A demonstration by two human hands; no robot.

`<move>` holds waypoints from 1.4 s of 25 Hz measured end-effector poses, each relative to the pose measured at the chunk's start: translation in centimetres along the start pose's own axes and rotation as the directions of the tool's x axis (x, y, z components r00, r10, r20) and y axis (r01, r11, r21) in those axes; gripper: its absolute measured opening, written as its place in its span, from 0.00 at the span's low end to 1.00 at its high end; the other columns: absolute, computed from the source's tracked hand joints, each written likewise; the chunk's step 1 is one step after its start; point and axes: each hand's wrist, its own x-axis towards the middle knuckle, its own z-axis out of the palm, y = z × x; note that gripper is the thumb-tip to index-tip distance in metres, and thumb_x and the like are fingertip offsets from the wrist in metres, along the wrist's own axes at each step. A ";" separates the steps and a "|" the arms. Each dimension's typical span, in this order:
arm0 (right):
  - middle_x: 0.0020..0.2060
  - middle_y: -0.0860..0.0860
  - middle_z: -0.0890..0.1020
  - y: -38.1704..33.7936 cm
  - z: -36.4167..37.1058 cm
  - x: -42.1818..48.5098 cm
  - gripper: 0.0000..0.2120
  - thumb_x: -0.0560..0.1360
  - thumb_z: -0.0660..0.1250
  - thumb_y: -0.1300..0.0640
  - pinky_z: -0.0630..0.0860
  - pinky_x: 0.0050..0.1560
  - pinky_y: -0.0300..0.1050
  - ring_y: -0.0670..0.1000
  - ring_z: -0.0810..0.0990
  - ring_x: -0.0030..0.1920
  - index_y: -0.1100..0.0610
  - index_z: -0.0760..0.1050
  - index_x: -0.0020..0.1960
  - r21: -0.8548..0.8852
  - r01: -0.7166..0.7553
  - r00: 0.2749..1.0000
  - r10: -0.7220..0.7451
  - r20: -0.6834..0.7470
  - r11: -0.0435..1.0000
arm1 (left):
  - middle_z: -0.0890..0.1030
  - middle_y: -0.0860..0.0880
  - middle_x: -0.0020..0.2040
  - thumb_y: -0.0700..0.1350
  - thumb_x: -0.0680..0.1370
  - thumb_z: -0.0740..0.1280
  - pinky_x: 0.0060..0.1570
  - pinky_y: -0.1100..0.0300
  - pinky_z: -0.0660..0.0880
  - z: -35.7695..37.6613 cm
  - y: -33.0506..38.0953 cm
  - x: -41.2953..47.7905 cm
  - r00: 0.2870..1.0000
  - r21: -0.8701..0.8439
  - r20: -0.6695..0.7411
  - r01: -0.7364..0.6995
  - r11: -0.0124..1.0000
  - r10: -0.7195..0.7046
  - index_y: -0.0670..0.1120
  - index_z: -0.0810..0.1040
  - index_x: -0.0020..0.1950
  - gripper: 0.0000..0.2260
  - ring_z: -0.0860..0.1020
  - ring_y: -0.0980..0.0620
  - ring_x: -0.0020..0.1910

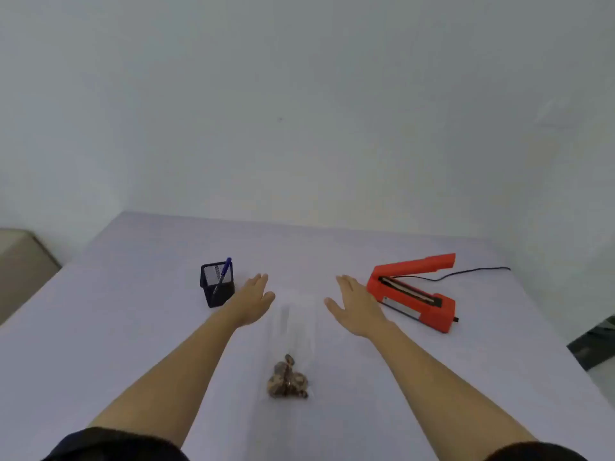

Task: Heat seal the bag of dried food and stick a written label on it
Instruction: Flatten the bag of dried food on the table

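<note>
A clear plastic bag [294, 331] lies flat on the table between my arms, with a clump of brown dried food [288, 379] at its near end. My left hand [254, 301] is stretched out flat to the left of the bag's far end, fingers apart, holding nothing. My right hand [354, 304] is flat and open to the bag's right. A red heat sealer [416, 294] stands with its arm raised just right of my right hand. A black mesh pen holder [216, 289] with a blue pen [223, 274] sits left of my left hand. No label is visible.
The table [116, 327] has a pale lilac cloth. The sealer's black cord [472, 272] trails to the back right. A beige object [20, 267] stands off the table's left edge, and a dark object [595, 341] off its right edge.
</note>
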 end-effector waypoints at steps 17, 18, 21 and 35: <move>0.54 0.54 0.76 2.7 13.7 -0.9 0.26 0.77 0.61 0.45 0.68 0.55 0.41 0.52 0.74 0.54 0.60 0.66 0.67 0.451 -0.457 0.880 0.314 0.356 0.767 | 0.75 0.41 0.61 0.51 0.79 0.61 0.60 0.53 0.68 12.6 -4.0 1.3 0.886 -0.436 0.044 0.433 0.789 -0.462 0.40 0.63 0.71 0.25 0.73 0.43 0.61; 0.52 0.53 0.76 2.4 13.9 -0.6 0.25 0.76 0.62 0.44 0.69 0.54 0.41 0.51 0.74 0.52 0.60 0.67 0.66 0.483 -0.481 0.869 0.327 0.371 0.731 | 0.76 0.43 0.57 0.52 0.78 0.63 0.58 0.54 0.69 12.7 -4.1 1.5 0.878 -0.454 0.052 0.445 0.772 -0.475 0.41 0.64 0.70 0.25 0.74 0.44 0.59; 0.49 0.51 0.76 1.9 14.3 0.1 0.21 0.75 0.64 0.45 0.69 0.52 0.41 0.50 0.74 0.50 0.58 0.70 0.62 0.552 -0.516 0.855 0.354 0.379 0.655 | 0.73 0.46 0.51 0.52 0.76 0.67 0.53 0.56 0.72 12.8 -4.6 2.0 0.860 -0.537 0.085 0.464 0.704 -0.502 0.42 0.67 0.66 0.23 0.74 0.47 0.52; 0.46 0.50 0.83 1.7 14.3 -1.2 0.05 0.75 0.68 0.57 0.76 0.50 0.38 0.46 0.81 0.49 0.55 0.73 0.41 0.754 -0.410 0.909 0.297 0.292 0.514 | 0.83 0.47 0.48 0.45 0.79 0.63 0.50 0.59 0.75 10.9 -7.7 0.5 0.958 -0.719 0.238 0.283 0.635 -0.158 0.42 0.76 0.49 0.07 0.80 0.52 0.47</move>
